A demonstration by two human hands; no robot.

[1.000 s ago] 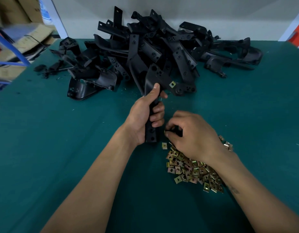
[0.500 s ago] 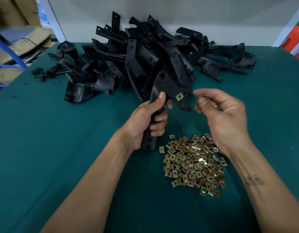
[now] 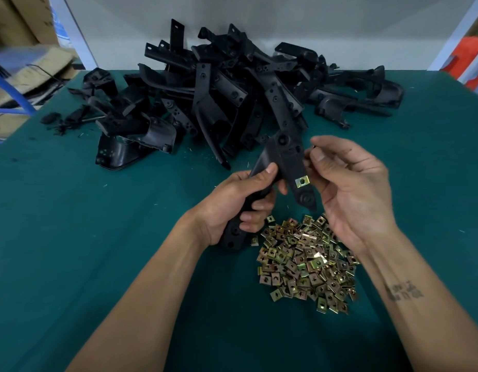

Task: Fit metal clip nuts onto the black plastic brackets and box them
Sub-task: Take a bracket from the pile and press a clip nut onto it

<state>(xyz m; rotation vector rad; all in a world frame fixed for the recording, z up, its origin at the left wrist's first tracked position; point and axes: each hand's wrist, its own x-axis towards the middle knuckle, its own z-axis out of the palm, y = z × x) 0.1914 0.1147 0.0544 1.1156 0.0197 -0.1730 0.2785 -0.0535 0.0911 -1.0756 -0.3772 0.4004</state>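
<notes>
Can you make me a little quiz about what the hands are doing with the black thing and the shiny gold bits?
1. True or false: the left hand grips the black bracket round its lower part.
2. How many clip nuts are already fitted on the held bracket where we can see? A) none B) one C) five
3. Where does the pile of loose clip nuts lie?

Key
1. True.
2. B: one fitted clip nut shows near the bracket's right edge.
3. On the green table, below the right hand and nearer the person than the heap of brackets.
</notes>
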